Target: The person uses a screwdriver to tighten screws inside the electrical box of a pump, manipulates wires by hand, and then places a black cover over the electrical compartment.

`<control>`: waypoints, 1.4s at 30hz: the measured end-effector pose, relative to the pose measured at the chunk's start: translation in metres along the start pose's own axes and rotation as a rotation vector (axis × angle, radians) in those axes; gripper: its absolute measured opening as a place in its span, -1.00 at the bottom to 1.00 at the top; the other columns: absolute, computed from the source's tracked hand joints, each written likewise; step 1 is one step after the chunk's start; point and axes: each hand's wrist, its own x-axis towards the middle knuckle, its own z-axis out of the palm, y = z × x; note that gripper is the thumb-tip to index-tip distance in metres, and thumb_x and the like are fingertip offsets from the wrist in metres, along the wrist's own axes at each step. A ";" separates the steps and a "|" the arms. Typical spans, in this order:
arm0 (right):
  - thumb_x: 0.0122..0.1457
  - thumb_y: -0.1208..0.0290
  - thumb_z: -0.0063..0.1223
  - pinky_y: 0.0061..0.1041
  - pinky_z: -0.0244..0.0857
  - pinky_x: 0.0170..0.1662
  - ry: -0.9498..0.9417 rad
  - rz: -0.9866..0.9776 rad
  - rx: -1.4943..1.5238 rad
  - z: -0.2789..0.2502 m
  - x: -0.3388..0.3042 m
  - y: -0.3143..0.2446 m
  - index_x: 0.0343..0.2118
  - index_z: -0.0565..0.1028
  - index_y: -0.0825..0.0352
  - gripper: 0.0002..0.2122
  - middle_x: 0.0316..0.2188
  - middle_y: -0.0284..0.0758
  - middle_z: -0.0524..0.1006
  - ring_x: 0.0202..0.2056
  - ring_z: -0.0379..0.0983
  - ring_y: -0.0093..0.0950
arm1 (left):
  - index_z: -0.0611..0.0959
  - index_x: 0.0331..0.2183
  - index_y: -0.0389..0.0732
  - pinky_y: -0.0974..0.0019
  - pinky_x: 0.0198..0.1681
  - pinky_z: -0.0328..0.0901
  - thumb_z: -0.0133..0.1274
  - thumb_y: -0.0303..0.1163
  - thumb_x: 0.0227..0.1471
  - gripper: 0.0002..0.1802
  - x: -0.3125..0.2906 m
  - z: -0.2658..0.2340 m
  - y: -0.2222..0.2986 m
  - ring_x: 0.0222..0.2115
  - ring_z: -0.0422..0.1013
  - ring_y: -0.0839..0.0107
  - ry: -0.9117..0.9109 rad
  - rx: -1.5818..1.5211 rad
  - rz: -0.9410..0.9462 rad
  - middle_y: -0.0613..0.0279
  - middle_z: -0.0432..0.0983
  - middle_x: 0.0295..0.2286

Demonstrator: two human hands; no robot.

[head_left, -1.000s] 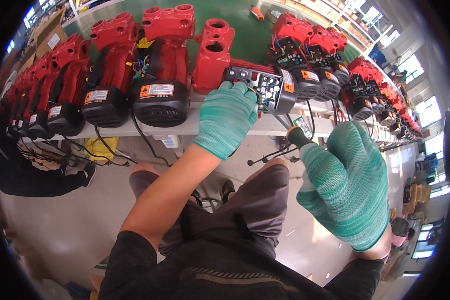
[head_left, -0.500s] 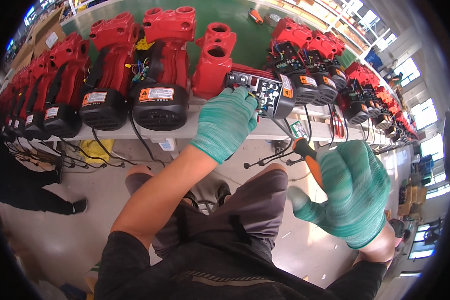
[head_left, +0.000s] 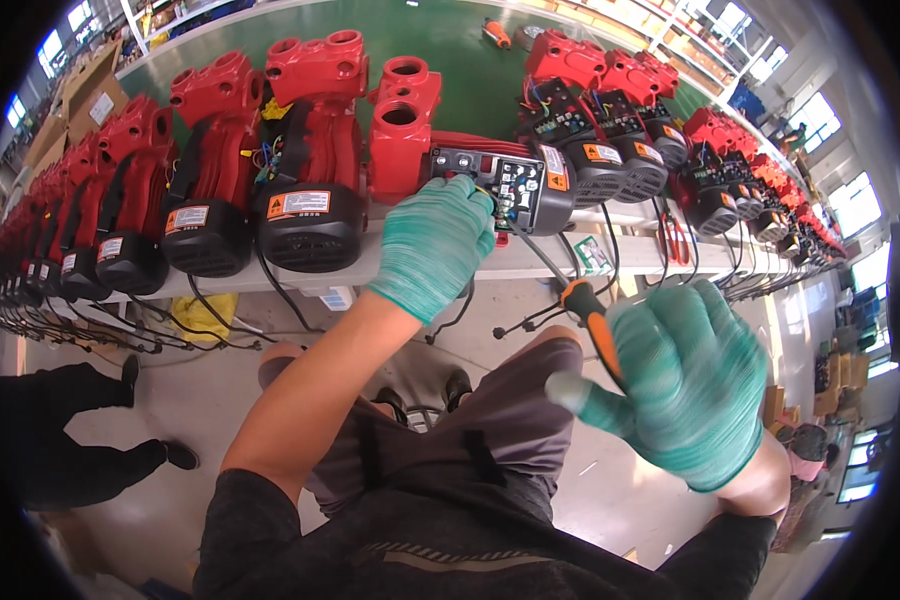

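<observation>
A red pump (head_left: 400, 150) lies on the bench in front of me, its black electrical box uncovered to show a terminal block (head_left: 519, 190). My left hand (head_left: 435, 240), in a green knitted glove, rests at the left part of this box. Its fingers are pressed together, and whatever they pinch is hidden. A screwdriver (head_left: 598, 330) with an orange and black handle slants from my right hand (head_left: 685, 385) toward the terminal block, its tip close to the lower edge. Gloved fingers curl over the handle's end while the thumb stands apart, slightly blurred.
Red and black pumps (head_left: 315, 180) line the bench on both sides, cables hanging from its front edge. Red-handled pliers (head_left: 674, 240) hang to the right. Another screwdriver (head_left: 496, 34) lies farther back. A person's dark-clothed legs (head_left: 70, 430) are at the left.
The whole view has shifted, with the bench and pumps now farther left. My right hand and the screwdriver have moved slightly left. More of the other person's legs shows.
</observation>
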 end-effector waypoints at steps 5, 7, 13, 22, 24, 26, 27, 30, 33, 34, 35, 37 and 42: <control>0.01 0.35 0.48 -0.30 0.29 -0.51 0.021 -0.020 -0.003 0.003 -0.005 0.013 -0.09 0.48 0.36 -0.55 -0.45 -0.27 0.40 -0.49 0.39 -0.25 | 0.68 -0.27 -0.17 0.06 -0.23 0.45 0.13 -0.24 0.12 -0.78 0.001 -0.003 0.000 -0.27 0.48 0.12 -0.001 -0.016 0.022 0.18 0.50 -0.32; -0.01 0.32 0.50 -0.27 0.26 -0.52 0.021 -0.154 0.005 0.001 -0.006 0.020 -0.10 0.48 0.36 -0.53 -0.48 -0.31 0.40 -0.52 0.37 -0.27 | 0.67 -0.27 -0.18 0.06 -0.22 0.45 0.13 -0.24 0.12 -0.77 0.001 -0.003 0.002 -0.27 0.48 0.11 0.000 0.005 0.046 0.16 0.49 -0.32; -0.17 0.44 0.48 -0.28 0.27 -0.44 -0.015 0.067 -0.004 0.007 -0.021 0.010 -0.12 0.52 0.30 -0.52 -0.34 -0.21 0.38 -0.36 0.40 -0.23 | 0.67 -0.29 -0.18 0.08 -0.21 0.45 0.14 -0.26 0.13 -0.80 -0.005 -0.004 -0.004 -0.28 0.48 0.09 0.026 0.009 0.049 0.14 0.48 -0.34; -0.15 0.48 0.44 -0.28 0.32 -0.44 0.082 0.067 -0.028 0.013 -0.027 0.008 -0.05 0.53 0.28 -0.49 -0.31 -0.19 0.41 -0.37 0.43 -0.23 | 0.68 -0.32 -0.16 0.11 -0.18 0.45 0.19 -0.31 0.08 -0.85 -0.004 -0.002 -0.006 -0.25 0.49 0.07 0.081 -0.021 0.073 0.12 0.51 -0.34; -0.16 0.49 0.44 -0.28 0.34 -0.42 0.001 0.133 -0.062 0.017 -0.038 0.010 -0.07 0.55 0.27 -0.50 -0.29 -0.20 0.43 -0.34 0.45 -0.21 | 0.67 -0.33 -0.16 0.11 -0.19 0.45 0.20 -0.33 0.06 -0.86 -0.004 0.000 -0.007 -0.26 0.50 0.06 0.102 -0.050 0.094 0.12 0.51 -0.35; -0.11 0.45 0.44 -0.27 0.34 -0.44 0.028 0.059 -0.021 0.013 -0.029 0.011 -0.08 0.56 0.29 -0.55 -0.29 -0.20 0.44 -0.33 0.46 -0.21 | 0.67 -0.33 -0.16 0.12 -0.20 0.45 0.21 -0.35 0.04 -0.87 -0.004 0.002 -0.007 -0.27 0.50 0.06 0.121 -0.072 0.109 0.12 0.51 -0.35; -0.06 0.40 0.44 -0.27 0.34 -0.45 0.054 -0.021 0.022 0.011 -0.024 0.013 -0.10 0.57 0.30 -0.58 -0.28 -0.20 0.45 -0.33 0.47 -0.21 | 0.67 -0.34 -0.16 0.11 -0.20 0.45 0.22 -0.35 0.03 -0.87 -0.005 0.002 -0.007 -0.28 0.50 0.06 0.132 -0.060 0.103 0.13 0.51 -0.36; -0.08 0.38 0.44 -0.28 0.31 -0.48 0.186 -0.056 0.014 0.022 -0.021 0.011 -0.14 0.57 0.29 -0.60 -0.32 -0.22 0.42 -0.41 0.43 -0.24 | 0.67 -0.34 -0.16 0.11 -0.21 0.45 0.23 -0.36 0.02 -0.87 -0.005 0.003 -0.007 -0.29 0.50 0.06 0.139 -0.051 0.091 0.13 0.50 -0.37; -0.15 0.41 0.44 -0.29 0.31 -0.48 0.113 0.037 -0.032 0.018 -0.029 0.003 -0.13 0.57 0.28 -0.56 -0.34 -0.22 0.41 -0.42 0.42 -0.24 | 0.67 -0.34 -0.16 0.11 -0.20 0.45 0.23 -0.36 0.02 -0.87 -0.004 0.001 -0.004 -0.29 0.50 0.06 0.135 -0.063 0.091 0.13 0.49 -0.37; -0.18 0.42 0.43 -0.29 0.32 -0.47 0.022 0.077 -0.087 0.016 -0.031 0.002 -0.12 0.57 0.28 -0.54 -0.34 -0.21 0.41 -0.42 0.42 -0.24 | 0.67 -0.34 -0.15 0.12 -0.20 0.45 0.23 -0.35 0.02 -0.87 -0.004 0.000 -0.004 -0.29 0.50 0.06 0.136 -0.070 0.097 0.13 0.49 -0.37; -0.18 0.42 0.43 -0.29 0.32 -0.47 0.024 0.069 -0.083 0.016 -0.029 0.004 -0.12 0.57 0.28 -0.54 -0.34 -0.21 0.41 -0.42 0.42 -0.24 | 0.67 -0.34 -0.15 0.12 -0.20 0.45 0.23 -0.35 0.02 -0.87 -0.004 0.000 -0.004 -0.29 0.50 0.06 0.137 -0.064 0.090 0.13 0.49 -0.37; -0.14 0.39 0.40 -0.32 0.30 -0.51 0.102 -0.123 0.008 0.014 -0.019 0.011 -0.13 0.55 0.35 -0.55 -0.36 -0.21 0.40 -0.41 0.42 -0.24 | 0.67 -0.33 -0.15 0.12 -0.20 0.46 0.23 -0.35 0.03 -0.87 -0.005 0.000 -0.006 -0.30 0.50 0.06 0.140 -0.044 0.089 0.14 0.49 -0.37; -0.20 0.49 0.38 -0.32 0.26 -0.53 0.209 -0.117 0.000 0.022 -0.016 0.008 -0.12 0.55 0.35 -0.53 -0.38 -0.25 0.38 -0.42 0.40 -0.24 | 0.66 -0.34 -0.16 0.11 -0.20 0.46 0.23 -0.34 0.04 -0.87 -0.006 0.002 -0.007 -0.31 0.49 0.06 0.129 -0.069 0.062 0.15 0.48 -0.38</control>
